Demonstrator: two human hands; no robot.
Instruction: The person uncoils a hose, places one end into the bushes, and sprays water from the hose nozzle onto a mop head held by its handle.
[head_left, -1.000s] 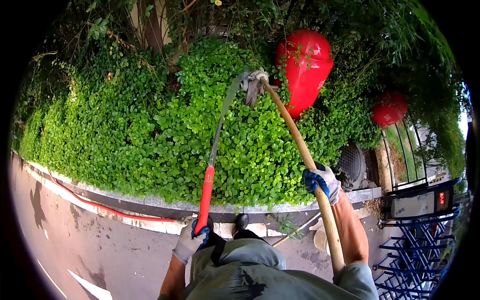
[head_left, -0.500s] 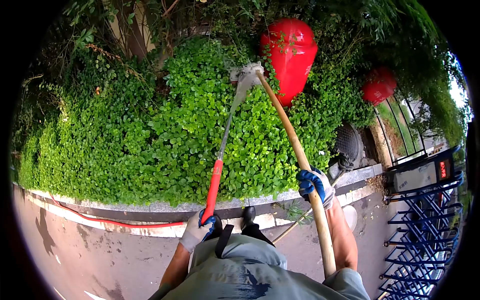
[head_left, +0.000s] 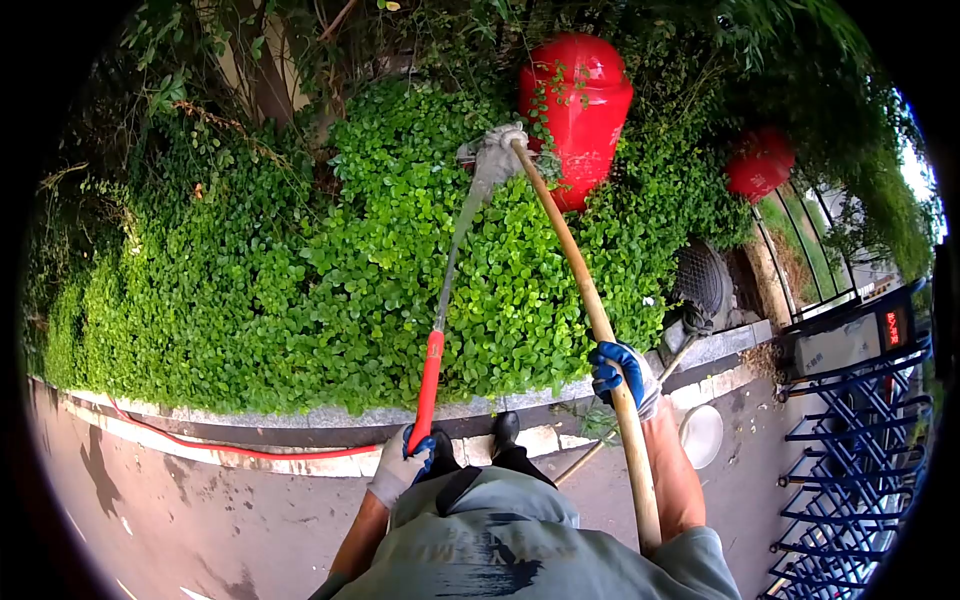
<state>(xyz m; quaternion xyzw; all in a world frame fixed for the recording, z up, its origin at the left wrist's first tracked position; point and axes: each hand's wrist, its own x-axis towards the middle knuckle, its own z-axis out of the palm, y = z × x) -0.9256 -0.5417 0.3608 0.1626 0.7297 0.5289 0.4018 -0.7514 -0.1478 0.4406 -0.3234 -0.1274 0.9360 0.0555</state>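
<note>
My left hand [head_left: 402, 462], in a white and blue work glove, is wrapped around the end of a red hose [head_left: 428, 380]. From it a jet of water [head_left: 452, 262] shoots up and away to a grey mop head [head_left: 500, 148]. That head is held out over the leafy hedge and meets the far end of a wooden mop handle [head_left: 583, 275]. My right hand [head_left: 625, 378], gloved the same way, grips the handle lower down. The handle's near end lies along my right forearm.
Red rounded objects, one large [head_left: 575, 120] and one smaller [head_left: 760, 163], stand in and beside the hedge [head_left: 250, 290]. A stone kerb [head_left: 330, 418] borders it. On the right are a blue folding barrier [head_left: 855, 440], a pale round object [head_left: 702, 436] and another pole [head_left: 590, 460].
Both hands keep their grip and the water still hits the mop head. The view has shifted slightly; the shirt and kerb sit a little differently in it.
</note>
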